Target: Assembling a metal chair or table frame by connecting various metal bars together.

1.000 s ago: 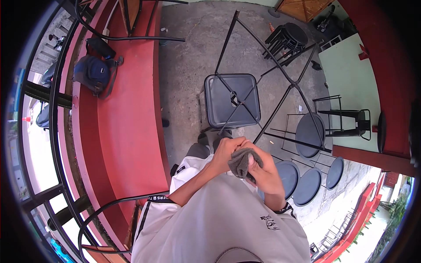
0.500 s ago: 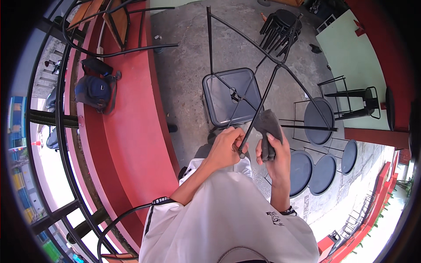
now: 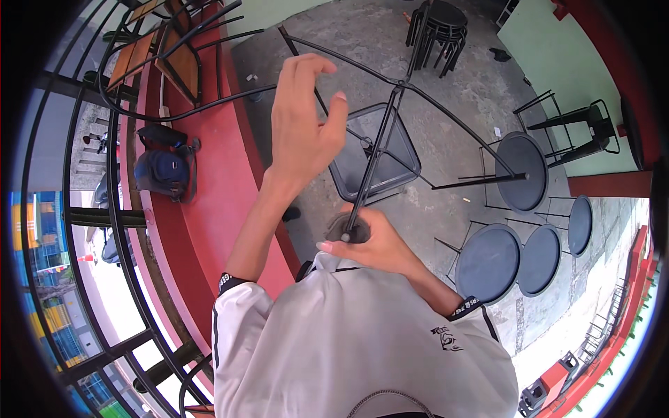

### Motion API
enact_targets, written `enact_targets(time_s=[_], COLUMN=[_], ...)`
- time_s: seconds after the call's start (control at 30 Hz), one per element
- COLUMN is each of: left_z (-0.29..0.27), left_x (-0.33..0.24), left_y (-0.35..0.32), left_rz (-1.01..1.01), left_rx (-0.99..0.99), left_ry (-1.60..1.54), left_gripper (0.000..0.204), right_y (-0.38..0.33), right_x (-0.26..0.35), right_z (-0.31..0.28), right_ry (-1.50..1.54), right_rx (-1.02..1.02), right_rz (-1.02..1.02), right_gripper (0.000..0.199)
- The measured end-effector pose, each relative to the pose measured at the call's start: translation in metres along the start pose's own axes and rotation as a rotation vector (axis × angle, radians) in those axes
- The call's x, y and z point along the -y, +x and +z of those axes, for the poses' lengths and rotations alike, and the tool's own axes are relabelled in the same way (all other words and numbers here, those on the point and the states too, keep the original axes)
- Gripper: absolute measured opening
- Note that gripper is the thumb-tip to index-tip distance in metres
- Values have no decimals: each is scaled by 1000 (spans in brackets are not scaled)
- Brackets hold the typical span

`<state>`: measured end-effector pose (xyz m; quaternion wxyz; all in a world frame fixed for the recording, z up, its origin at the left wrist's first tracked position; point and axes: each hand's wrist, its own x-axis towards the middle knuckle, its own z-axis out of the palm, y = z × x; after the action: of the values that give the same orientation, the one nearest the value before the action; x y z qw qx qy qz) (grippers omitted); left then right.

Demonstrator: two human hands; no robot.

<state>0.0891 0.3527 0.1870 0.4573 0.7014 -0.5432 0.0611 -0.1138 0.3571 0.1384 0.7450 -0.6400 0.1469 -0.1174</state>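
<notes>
A black metal frame (image 3: 337,55) with several long legs spreading from a central joint rises in front of me. Behind it is a square dark grey top (image 3: 380,180); I cannot tell how the two are joined. Close to my body, my right hand (image 3: 383,240) presses a dark grey cloth (image 3: 336,227) around the end of the nearest leg, whose tip shows inside the cloth. My left hand (image 3: 303,122) is raised at the left, fingers curved and apart, holding nothing. In this view it overlaps part of a far-left leg; contact cannot be judged.
A dark blue bag (image 3: 159,171) lies on the red ledge (image 3: 209,160) at the left, with wooden-seated furniture (image 3: 178,70) beyond it. Stacked black stools (image 3: 442,35) stand at the back. Round grey tops on thin legs (image 3: 488,263) and a black chair (image 3: 591,132) are on the right.
My left hand has left the near leg and lifted up and left. My right hand has brought the cloth leftward onto that leg's end. The metal frame has shifted left in view.
</notes>
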Motion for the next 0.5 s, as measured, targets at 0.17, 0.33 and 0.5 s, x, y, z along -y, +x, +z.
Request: enact_targets(time_s=[0.17, 0.33, 0.5], left_z=[76, 105, 98], left_x=[-24, -18, -19], left_y=[40, 39, 40], left_rz=[-29, -4, 7], left_rx=[282, 276, 282], left_ry=[50, 134, 152], left_gripper=[42, 53, 51], right_y=[9, 7, 13], right_x=[5, -20, -97], right_z=[-6, -7, -4], right_ry=[-221, -145, -197], right_rx=[18, -22, -124], right_rz=[50, 123, 94], right_gripper=[40, 32, 24])
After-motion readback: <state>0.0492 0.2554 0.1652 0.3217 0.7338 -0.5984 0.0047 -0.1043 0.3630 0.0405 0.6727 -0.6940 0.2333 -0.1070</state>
